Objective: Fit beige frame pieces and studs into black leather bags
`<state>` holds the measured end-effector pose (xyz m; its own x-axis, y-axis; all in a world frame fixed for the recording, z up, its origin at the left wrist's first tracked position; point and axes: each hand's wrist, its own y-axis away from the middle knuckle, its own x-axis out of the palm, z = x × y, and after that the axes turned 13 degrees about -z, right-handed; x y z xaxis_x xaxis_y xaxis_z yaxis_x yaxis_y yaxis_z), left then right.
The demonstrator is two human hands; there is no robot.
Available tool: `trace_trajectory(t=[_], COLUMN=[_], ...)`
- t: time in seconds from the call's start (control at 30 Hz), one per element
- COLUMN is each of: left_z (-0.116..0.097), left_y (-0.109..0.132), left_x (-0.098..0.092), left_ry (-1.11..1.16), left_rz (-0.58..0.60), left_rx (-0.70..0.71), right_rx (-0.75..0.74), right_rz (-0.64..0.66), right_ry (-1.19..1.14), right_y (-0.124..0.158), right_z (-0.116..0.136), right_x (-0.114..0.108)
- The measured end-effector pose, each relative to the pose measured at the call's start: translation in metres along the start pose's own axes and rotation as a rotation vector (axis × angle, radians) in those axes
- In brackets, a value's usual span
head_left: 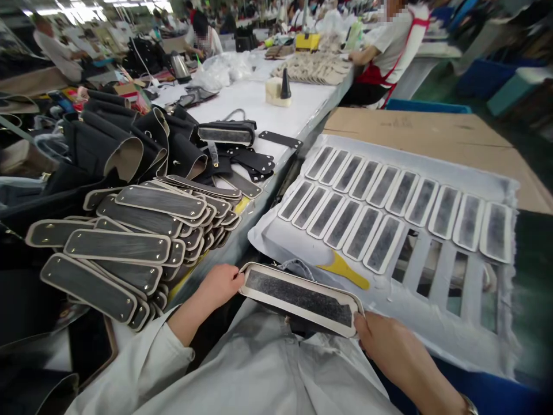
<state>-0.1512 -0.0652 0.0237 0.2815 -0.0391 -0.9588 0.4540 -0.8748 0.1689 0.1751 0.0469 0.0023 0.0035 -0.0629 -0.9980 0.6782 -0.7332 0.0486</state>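
Note:
Close to my body I hold a dark bag body (298, 297) with its long bottom face turned up. That face has a rough dark strip inside a pale rounded border. My left hand (222, 284) pinches its left end, fingers closed. At the other end my right hand (380, 334) grips the corner, thumb at the edge. Just beyond the bag a yellow scraper-like tool (345, 271) lies on a pale, slotted sheet (285, 239). Two rows of pale-rimmed dark strips (383, 244) lie on that sheet.
Left of me, long dark panels with metal studs (118, 246) are piled up. Behind them stand black bag pieces (110, 138). A finished-looking dark bag (227, 132) sits on the white table (242, 98). Cardboard (432, 138) lies beyond the sheet; a co-worker (389, 52) is at far right.

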Motion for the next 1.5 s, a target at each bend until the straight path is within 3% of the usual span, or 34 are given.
trace_trajectory(t=[0.13,0.33,0.43,0.6,0.97,1.2,1.5], left_z=[-0.003,0.007,0.006,0.001,0.024,0.008,0.000], left_y=[-0.002,-0.004,-0.005,-0.006,-0.011,-0.007,-0.020], left_x=[0.001,0.005,0.003,0.000,0.005,0.002,-0.001], left_ry=[-0.009,0.340,0.395,0.356,0.718,0.293,0.217], left_rz=[-0.009,0.144,0.186,0.150,0.324,0.118,0.188], left_rx=[0.023,-0.105,-0.126,-0.093,-0.345,-0.094,-0.122], right_rx=[-0.027,0.014,0.026,-0.014,-0.131,-0.138,-0.075], right_rz=[0.112,0.179,0.163,0.091,0.154,0.171,0.124], right_ry=[0.023,0.005,-0.023,-0.027,0.035,0.070,0.037], right_y=[-0.002,-0.005,-0.005,-0.003,-0.003,-0.005,-0.004], right_z=[0.001,0.004,0.004,0.003,0.003,0.006,0.004], right_x=[-0.004,-0.010,-0.011,-0.008,-0.013,-0.020,-0.013])
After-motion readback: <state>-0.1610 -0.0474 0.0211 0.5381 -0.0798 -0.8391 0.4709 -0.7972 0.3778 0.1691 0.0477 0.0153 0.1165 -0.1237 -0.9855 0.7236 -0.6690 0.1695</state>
